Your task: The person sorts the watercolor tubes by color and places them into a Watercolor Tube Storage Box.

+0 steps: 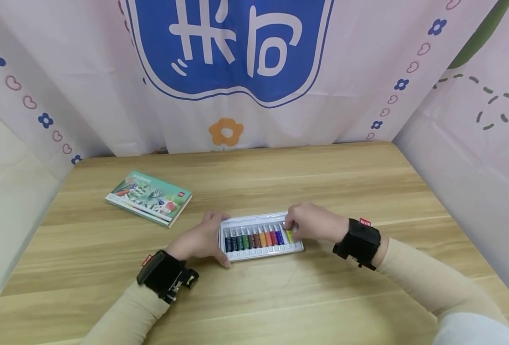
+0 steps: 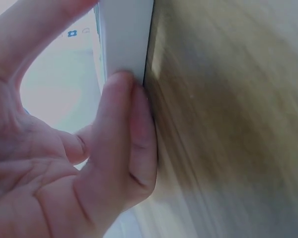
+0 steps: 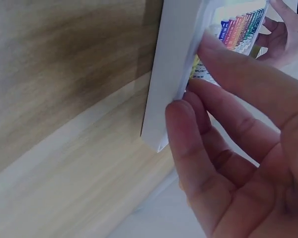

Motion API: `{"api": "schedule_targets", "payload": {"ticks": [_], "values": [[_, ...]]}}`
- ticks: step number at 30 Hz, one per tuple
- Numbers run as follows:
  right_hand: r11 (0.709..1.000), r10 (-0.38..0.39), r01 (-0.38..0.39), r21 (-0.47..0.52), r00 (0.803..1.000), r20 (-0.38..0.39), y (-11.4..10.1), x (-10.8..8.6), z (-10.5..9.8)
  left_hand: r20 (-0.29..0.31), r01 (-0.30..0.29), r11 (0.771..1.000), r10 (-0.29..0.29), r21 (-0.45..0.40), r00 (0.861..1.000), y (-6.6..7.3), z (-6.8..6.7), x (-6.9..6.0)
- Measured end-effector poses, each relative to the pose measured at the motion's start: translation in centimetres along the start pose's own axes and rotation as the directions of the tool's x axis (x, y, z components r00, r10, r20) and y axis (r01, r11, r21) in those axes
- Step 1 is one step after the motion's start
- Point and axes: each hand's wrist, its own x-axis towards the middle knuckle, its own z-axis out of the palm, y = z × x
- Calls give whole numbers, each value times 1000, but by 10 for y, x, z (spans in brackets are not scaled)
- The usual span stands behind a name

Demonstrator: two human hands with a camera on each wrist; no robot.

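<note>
A shallow white tray (image 1: 254, 256) of paint tubes lies on the wooden table. Its row of small tubes (image 1: 255, 239) runs from dark blue and green through brown and orange to red and purple. My left hand (image 1: 199, 238) grips the tray's left end, thumb at the front corner and fingers at the back; the left wrist view shows fingertips against the white side wall (image 2: 126, 42). At the right end, my right hand (image 1: 317, 223) pinches a yellow paint tube (image 1: 289, 235), partly hidden by the fingers. In the right wrist view some fingertips touch the tray's rim.
A green illustrated box or book (image 1: 150, 197) lies at the table's back left. Behind the table (image 1: 345, 297) hangs a white cloth (image 1: 276, 124) with a blue emblem and flowers. Wrist cameras (image 1: 360, 242) are strapped to both forearms.
</note>
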Motion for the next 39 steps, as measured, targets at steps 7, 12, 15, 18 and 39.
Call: {"api": "schedule_targets", "payload": {"ticks": [7,12,15,18,39], "values": [[994,-42,55,92,990,-138,15,14,-3,19,-43,990,41,137,999,2,-12,11],[983,23,1,182,992,-128,29,23,1,82,-109,975,95,194,992,11,-25,45],[969,97,-75,235,992,-83,37,17,4,94,-143,975,128,169,987,19,-25,70],[933,181,-155,326,982,-50,44,6,6,42,-162,977,158,141,987,27,-23,89],[885,209,-203,419,977,32,42,3,0,-45,90,922,-115,-377,992,49,13,79]]}}
